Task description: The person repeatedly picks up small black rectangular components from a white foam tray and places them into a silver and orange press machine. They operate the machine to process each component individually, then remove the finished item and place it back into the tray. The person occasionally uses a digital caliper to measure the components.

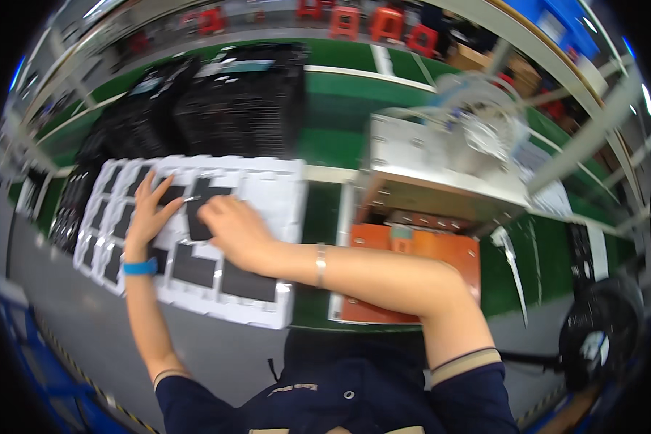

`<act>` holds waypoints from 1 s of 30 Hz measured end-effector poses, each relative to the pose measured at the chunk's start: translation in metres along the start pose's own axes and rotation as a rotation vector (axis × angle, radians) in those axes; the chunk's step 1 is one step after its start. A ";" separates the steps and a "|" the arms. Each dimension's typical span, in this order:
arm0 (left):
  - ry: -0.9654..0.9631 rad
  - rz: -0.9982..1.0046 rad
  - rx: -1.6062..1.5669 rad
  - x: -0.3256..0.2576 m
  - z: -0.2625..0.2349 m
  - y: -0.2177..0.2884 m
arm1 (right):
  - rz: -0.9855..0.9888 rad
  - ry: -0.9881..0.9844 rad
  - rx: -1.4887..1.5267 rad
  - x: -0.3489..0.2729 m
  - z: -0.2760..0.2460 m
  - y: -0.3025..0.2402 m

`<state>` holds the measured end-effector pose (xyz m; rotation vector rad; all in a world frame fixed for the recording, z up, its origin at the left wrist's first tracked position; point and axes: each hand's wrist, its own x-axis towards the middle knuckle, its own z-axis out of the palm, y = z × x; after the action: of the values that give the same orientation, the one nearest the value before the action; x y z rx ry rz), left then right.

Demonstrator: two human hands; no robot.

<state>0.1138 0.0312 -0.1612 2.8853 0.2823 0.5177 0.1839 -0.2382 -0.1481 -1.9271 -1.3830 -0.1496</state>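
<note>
A white tray (267, 173) with rows of shallow compartments lies on the green bench, and flat black sheets (194, 266) fill many of them. My left hand (149, 217) rests over its left part with fingers spread, holding nothing visible. My right hand (233, 230) reaches across to the tray's middle. Its fingers are bent and drawn together at a black sheet (211, 189) that sits slightly askew; the fingertips are partly hidden and blurred. A small shiny strip shows between the two hands. At the tray's upper right, one compartment shows bare white.
Tall stacks of black trays (239, 101) stand behind the white tray. Right of it is a metal press-like fixture (441, 155) with an orange base plate (405, 267), under my right forearm. A white tool (511, 264) and a black round object (602, 325) lie farther right. Red stools (387, 25) stand beyond.
</note>
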 end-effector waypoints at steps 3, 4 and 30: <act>-0.159 -0.010 0.030 0.003 0.007 -0.011 | -0.049 0.043 0.113 0.002 -0.015 0.000; -0.164 0.003 0.025 0.007 0.008 -0.007 | -0.091 0.071 0.103 -0.004 -0.028 0.000; -0.398 1.188 -0.353 -0.034 -0.003 0.352 | 0.241 0.126 -0.298 -0.222 -0.233 0.022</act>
<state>0.1346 -0.3152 -0.0905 2.4140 -1.4583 0.0822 0.1850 -0.5574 -0.1017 -2.2706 -1.0830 -0.3713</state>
